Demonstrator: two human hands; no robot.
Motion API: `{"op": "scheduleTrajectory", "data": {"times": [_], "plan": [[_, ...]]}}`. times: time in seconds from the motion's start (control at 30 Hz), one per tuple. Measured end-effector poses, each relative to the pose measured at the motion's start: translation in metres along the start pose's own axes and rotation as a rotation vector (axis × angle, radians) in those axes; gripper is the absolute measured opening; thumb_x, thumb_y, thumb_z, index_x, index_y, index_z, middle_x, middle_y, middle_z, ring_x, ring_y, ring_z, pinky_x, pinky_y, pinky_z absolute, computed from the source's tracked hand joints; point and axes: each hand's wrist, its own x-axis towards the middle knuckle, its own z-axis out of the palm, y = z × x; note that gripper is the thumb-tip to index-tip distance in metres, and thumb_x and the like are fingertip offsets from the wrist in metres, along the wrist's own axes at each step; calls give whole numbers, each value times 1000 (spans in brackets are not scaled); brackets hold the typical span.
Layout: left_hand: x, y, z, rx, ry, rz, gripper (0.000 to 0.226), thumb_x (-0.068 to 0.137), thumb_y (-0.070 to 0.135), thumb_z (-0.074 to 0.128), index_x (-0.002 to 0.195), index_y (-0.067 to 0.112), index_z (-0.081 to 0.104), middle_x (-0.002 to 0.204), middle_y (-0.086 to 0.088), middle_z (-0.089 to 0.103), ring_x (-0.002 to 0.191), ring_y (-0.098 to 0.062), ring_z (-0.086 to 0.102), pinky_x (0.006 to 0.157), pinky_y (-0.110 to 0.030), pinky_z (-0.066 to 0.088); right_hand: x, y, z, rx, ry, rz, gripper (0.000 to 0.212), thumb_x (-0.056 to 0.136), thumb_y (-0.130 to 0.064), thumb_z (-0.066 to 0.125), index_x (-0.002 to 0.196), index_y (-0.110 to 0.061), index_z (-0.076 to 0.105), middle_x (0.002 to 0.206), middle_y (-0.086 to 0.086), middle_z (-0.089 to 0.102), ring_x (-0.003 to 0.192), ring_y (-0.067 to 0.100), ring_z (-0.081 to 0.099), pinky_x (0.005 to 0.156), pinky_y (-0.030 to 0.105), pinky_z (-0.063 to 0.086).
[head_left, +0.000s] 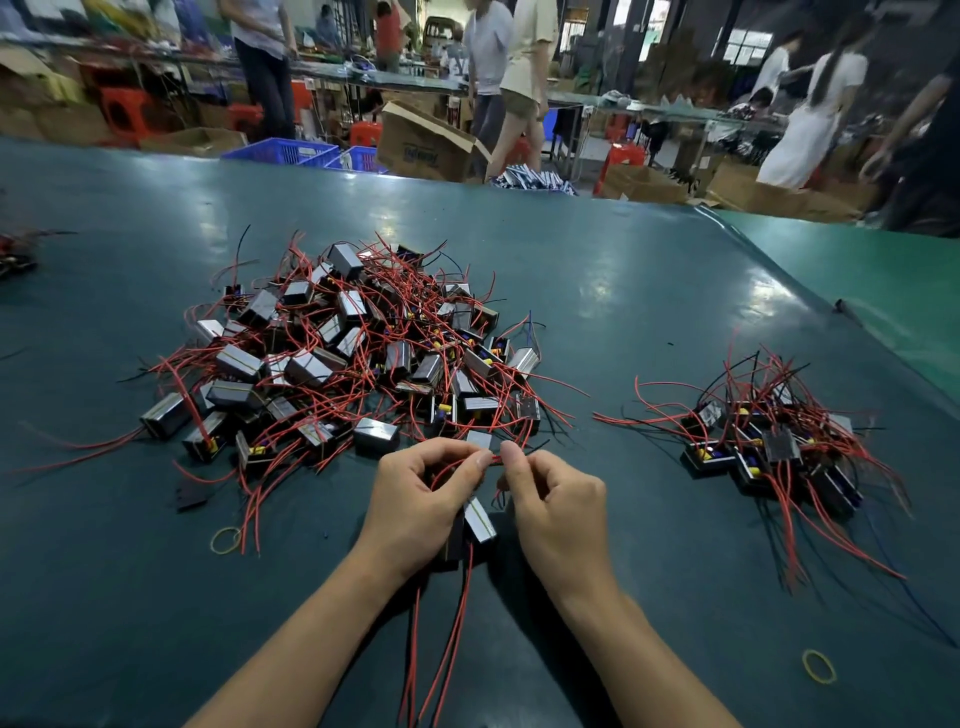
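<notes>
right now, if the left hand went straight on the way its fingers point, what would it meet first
Most likely the right hand: the left hand points forward-right along the red wire both pinch, fingertips nearly touching. Depth is hard to judge.

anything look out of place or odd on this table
Two yellow rubber bands lie loose on the mat, apart from the big pile and small pile: the left band left of the left hand, the right band by the right forearm. A black scrap lies alone too.
</notes>
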Motion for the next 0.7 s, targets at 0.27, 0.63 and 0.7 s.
{"op": "scheduleTrajectory", "data": {"times": [0.27,0.63,0.7], "plan": [[11,0,2,79,231,-39,7,87,17,72,81,21,74,73,8,72,66,-4,66,62,-16,51,-14,-20,-9,-272,-309,-192,40,86,-61,50,108,-29,60,103,-14,57,93,8,57,79,28,48],[19,1,10,201,11,-66,8,89,24,70,82,24,74,67,10,71,59,-2,65,58,-14,49,-15,-17,-22,-554,-404,-144,40,88,-44,60,125,-31,52,123,-11,50,113,14,44,91,28,43],[17,6,6,269,-63,24,5,88,28,70,90,28,75,81,13,72,70,-4,67,66,-18,54,-17,-16,-21,-636,-368,-130,33,88,-40,59,119,-29,52,119,-9,51,108,17,45,87,28,43]]}}
